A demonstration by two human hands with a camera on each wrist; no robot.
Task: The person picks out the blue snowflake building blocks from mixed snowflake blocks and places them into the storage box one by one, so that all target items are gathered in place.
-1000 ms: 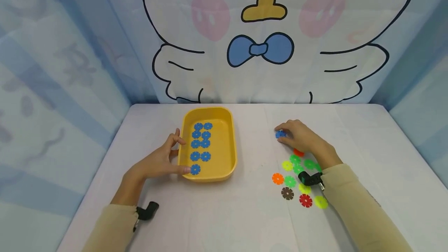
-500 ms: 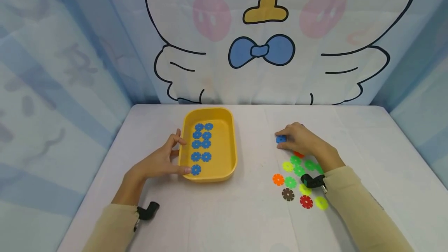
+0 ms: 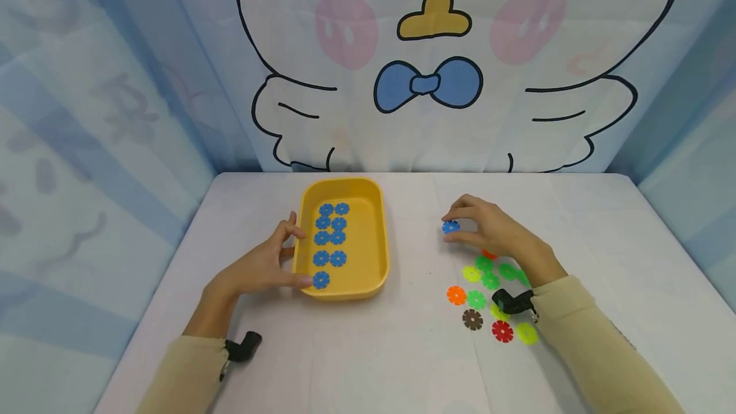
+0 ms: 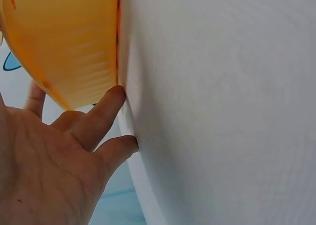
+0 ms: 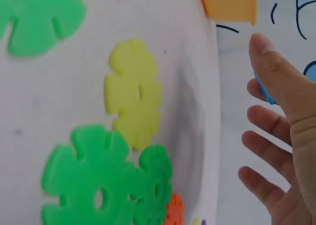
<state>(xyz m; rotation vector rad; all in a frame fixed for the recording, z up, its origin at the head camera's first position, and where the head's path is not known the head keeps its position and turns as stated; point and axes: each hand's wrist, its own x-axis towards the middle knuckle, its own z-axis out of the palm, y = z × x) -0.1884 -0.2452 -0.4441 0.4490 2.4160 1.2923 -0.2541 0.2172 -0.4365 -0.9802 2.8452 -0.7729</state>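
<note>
In the head view my left hand (image 3: 261, 264) grips the left side of a yellow tray (image 3: 368, 292), thumb and one finger over its rim. In the left wrist view, other fingertips (image 4: 117, 94) lie low along the tray's outer wall. Inside the tray, blue notched snowflake discs (image 3: 338, 259) stand in two columns on the left half. Right of the tray, my right hand (image 3: 489, 227) pinches one more blue snowflake disc (image 3: 451, 227) between thumb and forefinger. The thumb covers most of that disc in the right wrist view; the other fingers are spread loosely.
Loose snowflake discs lie on the white table (image 3: 402, 350) below the right hand: several green (image 3: 476, 299) and yellow ones, orange (image 3: 457, 295), red (image 3: 502, 331) and brown (image 3: 473, 319). The right forearm overlaps some. A cartoon-printed curtain (image 3: 425, 133) stands behind the table.
The right hand with its blue snowflake disc dips slightly toward the near side, then shifts left toward the tray. The left hand and the tray stay in place.
</note>
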